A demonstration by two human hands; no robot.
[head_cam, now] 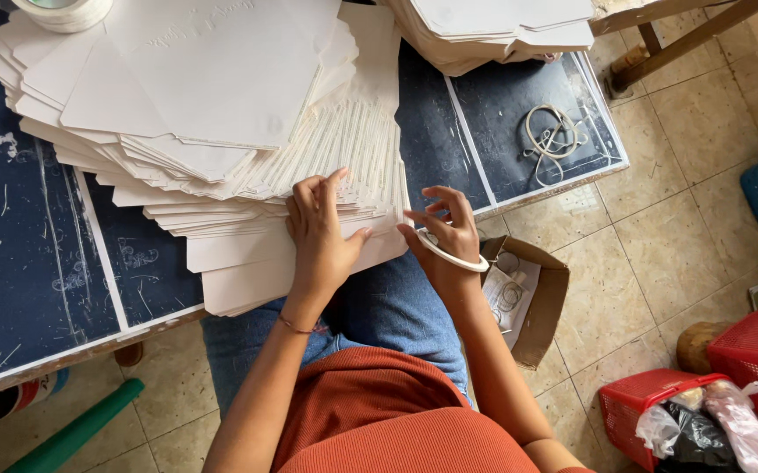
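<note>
- Head view, looking straight down: my left hand point(319, 235) lies flat, fingers spread, on the near corner of the fanned stack of white card sheets point(221, 166) on the dark blue table point(28, 263).
- That left hand grips nothing; it presses the top sheets down while its fingertips sit at the stepped edges.
- My right hand point(446, 236) hovers just beside the stack's right corner, fingers half curled and apart, with a white rubber band point(451, 255) looped round the back of it near the wrist.
- As I judge it, the step is thumbing through the edges to part a batch of sheets. To do it well I would keep the left palm's weight steady so the fan does not slide, and pick at the edges with fingertips only, so the corners stay unbent.
- The stack's long axis runs from the far left of the table towards my lap, and its near end overhangs the table edge above my knees.
- The sheets are staggered, each edge set a little back from the next.
- More loose rubber bands point(554, 136) lie on the table to the right, well apart from both hands.
- An open cardboard box point(547, 302) sits on the tiled floor beside my right knee.
</note>
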